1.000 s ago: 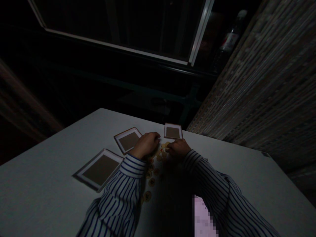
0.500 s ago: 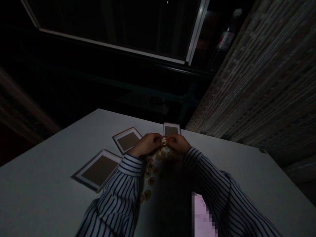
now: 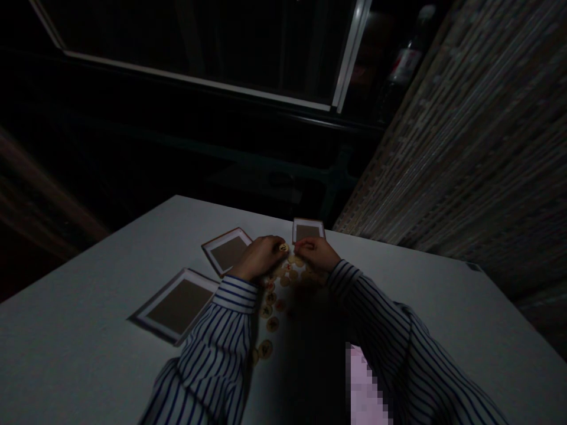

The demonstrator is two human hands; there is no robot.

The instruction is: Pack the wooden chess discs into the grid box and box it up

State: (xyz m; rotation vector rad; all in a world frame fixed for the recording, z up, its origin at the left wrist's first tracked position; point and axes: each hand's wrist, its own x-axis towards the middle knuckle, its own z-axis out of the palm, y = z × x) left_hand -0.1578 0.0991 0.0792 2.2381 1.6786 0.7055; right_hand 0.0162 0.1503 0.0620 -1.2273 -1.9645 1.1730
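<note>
My left hand point(image 3: 260, 257) pinches a round wooden Chinese chess piece point(image 3: 284, 248), its marked face turned towards me. Just right of it, my right hand point(image 3: 318, 252) has its fingers closed together; whatever they may hold is hidden. Below and between the hands, several more round pieces point(image 3: 272, 324) lie scattered on the white table point(image 3: 80, 330), some with red and some with dark marks. The pieces under my right forearm are deep in shadow. A small shallow tray point(image 3: 309, 222) stands right behind my right hand.
Two more shallow trays lie left of my hands: a smaller one point(image 3: 215, 245) and a larger one point(image 3: 153, 326) nearer me. A bead-like string curtain point(image 3: 425, 147) hangs at the right. A bottle point(image 3: 405, 65) stands in the dark behind.
Both hands were at the piece together. Now my left hand holds it alone and slightly further left, while my right fingers have come away from it.
</note>
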